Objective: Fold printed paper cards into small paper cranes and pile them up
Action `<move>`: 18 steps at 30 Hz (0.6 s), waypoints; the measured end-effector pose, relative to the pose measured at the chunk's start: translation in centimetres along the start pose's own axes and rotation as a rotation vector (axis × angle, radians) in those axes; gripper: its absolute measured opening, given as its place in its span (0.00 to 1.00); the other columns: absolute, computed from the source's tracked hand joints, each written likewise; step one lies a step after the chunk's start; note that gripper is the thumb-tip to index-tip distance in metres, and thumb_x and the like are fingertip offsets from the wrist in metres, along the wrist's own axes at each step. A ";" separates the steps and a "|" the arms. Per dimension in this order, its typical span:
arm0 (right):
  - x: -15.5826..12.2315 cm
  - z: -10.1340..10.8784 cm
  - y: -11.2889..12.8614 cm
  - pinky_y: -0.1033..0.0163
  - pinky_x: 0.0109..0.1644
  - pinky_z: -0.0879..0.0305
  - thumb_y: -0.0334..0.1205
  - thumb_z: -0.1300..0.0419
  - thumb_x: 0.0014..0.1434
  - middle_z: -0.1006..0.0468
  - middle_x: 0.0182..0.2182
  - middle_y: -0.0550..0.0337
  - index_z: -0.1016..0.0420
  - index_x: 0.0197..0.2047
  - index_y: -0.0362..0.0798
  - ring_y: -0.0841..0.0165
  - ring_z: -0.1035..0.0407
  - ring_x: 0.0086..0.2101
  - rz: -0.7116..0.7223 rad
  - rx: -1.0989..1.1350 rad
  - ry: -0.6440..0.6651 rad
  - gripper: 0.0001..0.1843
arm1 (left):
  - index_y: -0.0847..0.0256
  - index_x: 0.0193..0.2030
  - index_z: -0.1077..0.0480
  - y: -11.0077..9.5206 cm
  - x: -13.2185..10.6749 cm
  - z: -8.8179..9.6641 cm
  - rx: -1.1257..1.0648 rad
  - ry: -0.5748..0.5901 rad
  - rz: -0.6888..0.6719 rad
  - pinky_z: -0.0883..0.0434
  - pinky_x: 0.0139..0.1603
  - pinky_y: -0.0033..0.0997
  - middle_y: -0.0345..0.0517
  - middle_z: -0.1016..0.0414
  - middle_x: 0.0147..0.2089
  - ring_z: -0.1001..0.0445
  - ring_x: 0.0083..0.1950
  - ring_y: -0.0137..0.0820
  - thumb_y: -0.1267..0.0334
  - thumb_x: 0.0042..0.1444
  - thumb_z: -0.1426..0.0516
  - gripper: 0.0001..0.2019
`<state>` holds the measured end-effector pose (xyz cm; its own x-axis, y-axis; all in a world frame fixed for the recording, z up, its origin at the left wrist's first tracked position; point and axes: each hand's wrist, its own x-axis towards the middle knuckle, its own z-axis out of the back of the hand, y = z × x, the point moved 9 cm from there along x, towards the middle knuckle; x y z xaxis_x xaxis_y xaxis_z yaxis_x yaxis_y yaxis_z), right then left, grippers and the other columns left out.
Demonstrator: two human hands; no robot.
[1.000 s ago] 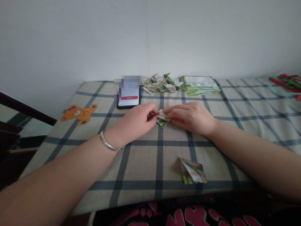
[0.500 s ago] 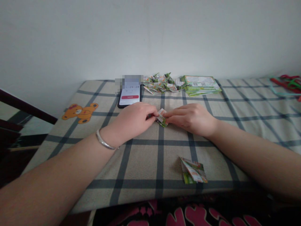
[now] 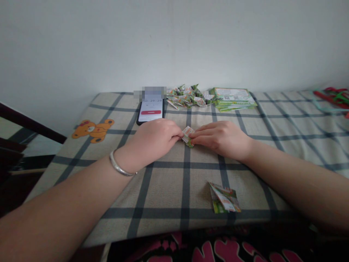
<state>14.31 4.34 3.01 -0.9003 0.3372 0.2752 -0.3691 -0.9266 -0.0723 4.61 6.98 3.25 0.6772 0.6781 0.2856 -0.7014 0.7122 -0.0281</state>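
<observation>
A small folded piece of printed paper [image 3: 187, 135], white, orange and green, lies on the checked cloth between my hands. My left hand [image 3: 159, 137] pinches its left edge with thumb and fingers together. From the other side, the fingertips of my right hand [image 3: 220, 137] press on its right part and cover it there. Nearer to me lies another folded paper [image 3: 225, 198], partly standing up along its crease. Behind my hands sits a row of folded paper pieces [image 3: 188, 96] in the same print.
A phone [image 3: 150, 109] showing a running timer lies behind my left hand. A stack of printed leaflets [image 3: 234, 99] is at the back by the wall. Scissors [image 3: 334, 95] with red and green parts lie far right. An orange bear picture [image 3: 94, 130] is on the cloth [image 3: 163, 189].
The left fingers have closed more tightly at the paper's left edge. My right fingers have shifted slightly left over the paper. The other papers have not moved.
</observation>
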 end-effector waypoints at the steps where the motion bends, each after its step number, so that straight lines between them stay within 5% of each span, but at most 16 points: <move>1: 0.0 0.1 0.1 0.59 0.51 0.27 0.33 0.46 0.67 0.19 0.48 0.56 0.21 0.48 0.46 0.63 0.24 0.48 0.006 -0.005 0.000 0.13 | 0.58 0.39 0.22 0.0 0.0 0.0 0.017 -0.001 0.001 0.30 0.41 0.36 0.41 0.20 0.39 0.24 0.42 0.36 0.66 0.62 0.45 0.09; 18: 0.3 0.0 0.1 0.58 0.51 0.27 0.32 0.45 0.66 0.17 0.44 0.55 0.20 0.46 0.44 0.63 0.23 0.46 -0.058 0.038 0.035 0.12 | 0.58 0.43 0.22 -0.4 -0.2 -0.6 0.115 0.135 -0.037 0.28 0.43 0.36 0.44 0.23 0.42 0.25 0.43 0.36 0.68 0.62 0.45 0.09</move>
<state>14.03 4.35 3.06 -0.8854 0.3955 0.2443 -0.4125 -0.9107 -0.0206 4.89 6.61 2.60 0.7214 0.6754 0.1529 -0.6909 0.7170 0.0925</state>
